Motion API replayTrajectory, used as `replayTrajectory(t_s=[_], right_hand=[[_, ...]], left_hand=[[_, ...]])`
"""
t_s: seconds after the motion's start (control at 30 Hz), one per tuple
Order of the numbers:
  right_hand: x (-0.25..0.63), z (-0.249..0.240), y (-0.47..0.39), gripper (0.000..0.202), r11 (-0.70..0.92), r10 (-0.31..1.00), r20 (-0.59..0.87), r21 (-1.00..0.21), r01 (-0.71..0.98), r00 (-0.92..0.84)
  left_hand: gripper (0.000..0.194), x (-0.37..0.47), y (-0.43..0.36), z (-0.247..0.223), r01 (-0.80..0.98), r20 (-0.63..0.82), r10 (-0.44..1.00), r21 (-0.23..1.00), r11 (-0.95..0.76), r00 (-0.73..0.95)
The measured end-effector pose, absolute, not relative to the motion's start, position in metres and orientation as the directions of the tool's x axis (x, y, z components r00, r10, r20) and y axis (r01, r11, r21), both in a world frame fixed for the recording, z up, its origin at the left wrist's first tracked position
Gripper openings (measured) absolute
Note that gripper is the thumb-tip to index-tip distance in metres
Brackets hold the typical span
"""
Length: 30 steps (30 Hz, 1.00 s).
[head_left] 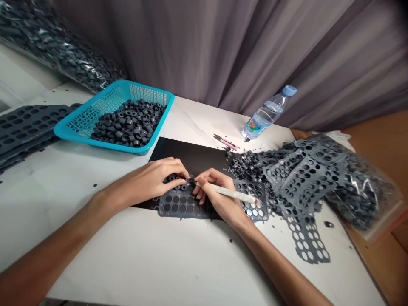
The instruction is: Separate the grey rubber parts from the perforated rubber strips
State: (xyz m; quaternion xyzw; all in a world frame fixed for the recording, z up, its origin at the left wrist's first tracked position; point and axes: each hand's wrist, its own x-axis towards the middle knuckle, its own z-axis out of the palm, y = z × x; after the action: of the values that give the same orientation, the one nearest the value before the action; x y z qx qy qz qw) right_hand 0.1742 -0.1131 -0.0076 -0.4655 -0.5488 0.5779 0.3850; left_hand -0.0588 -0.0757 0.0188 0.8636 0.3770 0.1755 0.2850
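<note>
My right hand (216, 191) is closed around a white pen-like tool (236, 194) with a red end, its tip pointing left at a dark ring-shaped piece. A perforated dark grey sheet (181, 208) lies under both hands, on a black mat (188, 155). My left hand (162, 174) rests over the sheet's upper left part, thumb and fingers bent toward the tool tip. Whether its fingertips pinch a small piece is too small to tell. A few grey rings show beneath the left fingers, and the right hand hides the sheet's middle.
A turquoise basket (143, 148) of grey rings stands at back left, beside stacked sheets (28, 123). Behind the mat are pink-handled snips (226, 141) and a water bottle (267, 112). Loose rings, punched sheets (302, 178) and a plastic bag (360, 195) crowd the right.
</note>
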Motion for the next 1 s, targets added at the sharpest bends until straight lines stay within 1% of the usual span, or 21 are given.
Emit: replayTrajectory(t_s=[0.07,0.13,0.3,0.43,0.53,0.63,0.7,0.8,0.87,0.9,0.97,1.0], right_hand=[[0.175,-0.007,-0.114,0.018,-0.098,0.956,-0.118,-0.992,0.085,-0.269],[0.175,-0.007,-0.115,0.016,-0.097,0.952,-0.127,-0.988,0.120,-0.277],[0.173,-0.005,-0.118,0.016,-0.079,0.951,-0.135,-0.976,0.203,-0.279],[0.174,-0.003,-0.119,0.012,-0.061,0.953,-0.123,-0.972,0.225,-0.275],[0.176,-0.002,-0.119,0.005,-0.034,0.949,-0.110,-0.967,0.252,-0.294],[0.177,-0.001,-0.119,0.008,0.011,0.938,-0.095,-0.953,0.302,-0.333],[0.177,-0.002,-0.119,0.009,0.022,0.932,-0.096,-0.948,0.317,-0.350],[0.176,-0.004,-0.120,0.008,0.016,0.932,-0.104,-0.946,0.323,-0.349],[0.176,-0.002,-0.121,0.010,0.049,0.945,-0.064,-0.942,0.332,-0.320],[0.178,0.001,-0.121,0.012,0.093,0.955,-0.017,-0.930,0.355,-0.295],[0.184,0.008,-0.121,0.020,0.232,0.963,0.138,-0.861,0.453,-0.231],[0.188,0.013,-0.120,0.024,0.306,0.951,0.229,-0.793,0.527,-0.208]], left_hand=[[0.019,-0.062,-0.074,0.023,0.533,0.060,0.750,0.666,-0.522,0.659],[0.020,-0.065,-0.074,0.024,0.528,0.045,0.743,0.675,-0.515,0.668],[0.018,-0.067,-0.075,0.022,0.565,0.060,0.743,0.610,-0.556,0.666],[0.015,-0.066,-0.078,0.023,0.565,0.084,0.742,0.592,-0.574,0.665],[0.011,-0.065,-0.080,0.027,0.574,0.070,0.723,0.558,-0.599,0.687],[0.008,-0.066,-0.081,0.028,0.586,0.047,0.709,0.527,-0.615,0.703],[0.007,-0.067,-0.081,0.028,0.585,0.034,0.710,0.541,-0.605,0.703],[0.012,-0.067,-0.082,0.028,0.580,0.019,0.721,0.580,-0.572,0.692],[0.018,-0.064,-0.083,0.027,0.594,0.010,0.738,0.586,-0.551,0.674],[0.021,-0.063,-0.084,0.027,0.607,0.004,0.750,0.584,-0.538,0.661],[0.024,-0.059,-0.087,0.025,0.628,-0.006,0.771,0.585,-0.514,0.637],[0.024,-0.057,-0.088,0.024,0.634,-0.013,0.776,0.586,-0.505,0.630]])
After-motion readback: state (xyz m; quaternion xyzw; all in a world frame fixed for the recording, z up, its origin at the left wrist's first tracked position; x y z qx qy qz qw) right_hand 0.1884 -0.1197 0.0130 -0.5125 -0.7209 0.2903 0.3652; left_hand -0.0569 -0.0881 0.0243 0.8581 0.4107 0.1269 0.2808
